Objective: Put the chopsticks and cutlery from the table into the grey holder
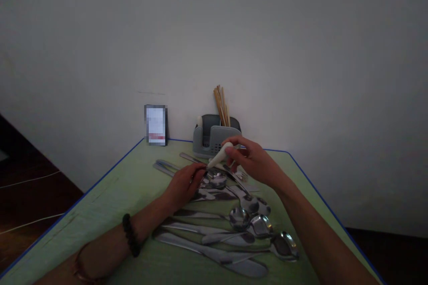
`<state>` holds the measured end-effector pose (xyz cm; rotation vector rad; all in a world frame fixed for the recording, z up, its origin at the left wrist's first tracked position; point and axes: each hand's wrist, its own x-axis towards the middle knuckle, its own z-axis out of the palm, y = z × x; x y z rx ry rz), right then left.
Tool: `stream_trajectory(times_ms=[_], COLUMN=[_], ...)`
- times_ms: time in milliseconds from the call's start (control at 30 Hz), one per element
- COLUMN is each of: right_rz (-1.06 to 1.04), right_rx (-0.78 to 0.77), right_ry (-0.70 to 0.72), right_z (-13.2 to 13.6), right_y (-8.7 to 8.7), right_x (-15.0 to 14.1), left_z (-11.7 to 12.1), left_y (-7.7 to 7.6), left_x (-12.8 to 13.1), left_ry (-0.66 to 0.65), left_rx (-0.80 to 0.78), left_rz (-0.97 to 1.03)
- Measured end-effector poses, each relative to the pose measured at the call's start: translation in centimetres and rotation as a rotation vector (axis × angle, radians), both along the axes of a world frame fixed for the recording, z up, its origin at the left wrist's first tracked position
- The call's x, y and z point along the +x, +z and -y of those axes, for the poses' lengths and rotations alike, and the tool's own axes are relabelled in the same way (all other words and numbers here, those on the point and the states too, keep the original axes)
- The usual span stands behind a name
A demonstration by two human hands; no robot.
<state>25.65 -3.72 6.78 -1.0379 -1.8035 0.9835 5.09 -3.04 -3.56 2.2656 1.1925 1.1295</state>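
White spoon [220,156] between the hands [183,185] [256,161]

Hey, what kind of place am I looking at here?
Probably a dining spot, at home or in a small eatery: a green table against a plain wall, spread with metal cutlery, and a grey caddy holding chopsticks.

≥6 spoons [239,218]; 1 holder [230,132]; 1 screen [156,125]; 2 bracelets [131,235]; chopsticks [219,104], qty unclear
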Motion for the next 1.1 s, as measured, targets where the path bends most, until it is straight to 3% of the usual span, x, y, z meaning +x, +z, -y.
stream_trajectory(times_ms=[133, 300, 467, 633, 833, 967, 1100], right_rz=[0.037, -0.026, -0.052, 0.062, 0.163, 0.245, 0.356], right_rx=[0.029, 0.081, 0.071, 0.053, 0.089, 0.164, 0.221], right_ry=[0.04, -0.028, -0.062, -0.105, -0.166, -0.247, -0.243], right_z=[0.1, 0.2, 0.1, 0.4, 0.4, 0.0, -0.6], right_y=[0.2, 0.3, 0.3, 0.7, 1.5, 1.6, 0.8], right_x=[0.0, -0.2, -0.1, 0.0, 1.4, 2.9, 3.6], left_z=[0.0, 0.1, 0.3, 0.1, 0.0, 0.2, 0.3], left_y=[0.2, 0.3, 0.3, 0.0, 0.1, -0.2, -0.6], left_x=[0.0, 0.1, 0.2, 0.1, 0.0, -0.1, -0.3], left_ry=[0.029, 0.106, 0.001, 0.058, -0.001, -0.024, -0.103], left_rx=[0.018, 0.062, 0.023, 0.049, 0.169, 0.163, 0.124], left_rz=[-0.016, -0.115, -0.093, -0.113, -0.261, -0.38, -0.514])
